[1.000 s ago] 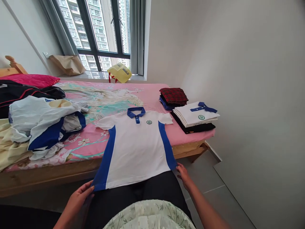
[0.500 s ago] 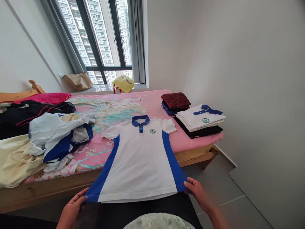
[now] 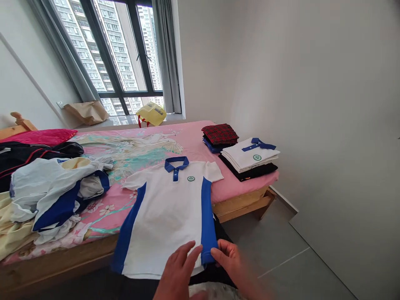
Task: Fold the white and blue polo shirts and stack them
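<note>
A white polo shirt (image 3: 165,212) with blue side panels and a blue collar lies face up, its top on the pink bed and its hem hanging over the edge towards me. My right hand (image 3: 228,260) pinches the blue right corner of the hem, fingers closed on the cloth. My left hand (image 3: 176,271) rests on the white lower part of the shirt beside it, fingers stretched out and slightly blurred. The left hem corner hangs free.
A heap of unfolded clothes (image 3: 53,191) covers the bed's left side. Folded stacks sit at the right: white polos on black cloth (image 3: 250,160), a red plaid piece (image 3: 220,134). The wooden bed frame (image 3: 240,204), grey floor and wall lie to the right.
My left hand let go of the left hem corner and moved right onto the shirt near my right hand. The right hand moved left with its corner. The view shifted.
</note>
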